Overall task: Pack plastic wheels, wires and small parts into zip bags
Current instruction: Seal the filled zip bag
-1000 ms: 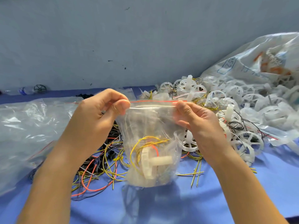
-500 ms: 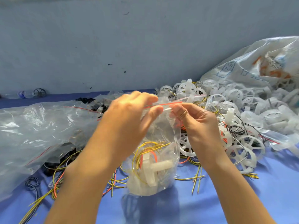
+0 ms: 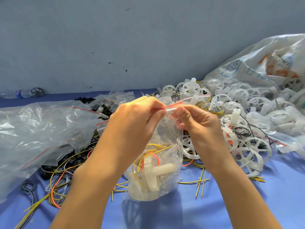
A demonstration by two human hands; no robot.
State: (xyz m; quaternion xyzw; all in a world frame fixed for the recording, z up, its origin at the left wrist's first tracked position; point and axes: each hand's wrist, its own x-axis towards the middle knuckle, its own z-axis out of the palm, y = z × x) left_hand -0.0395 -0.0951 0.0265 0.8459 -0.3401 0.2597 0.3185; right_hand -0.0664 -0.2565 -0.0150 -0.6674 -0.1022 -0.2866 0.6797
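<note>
Zip bag (image 3: 166, 141) | both hands pinch red-striped top | seal possibly closed

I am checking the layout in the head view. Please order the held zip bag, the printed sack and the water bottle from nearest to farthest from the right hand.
1. The zip bag: pinched at its top by the right hand.
2. The printed sack: at the right, beyond the wheel pile.
3. The water bottle: far left, against the wall.
</note>
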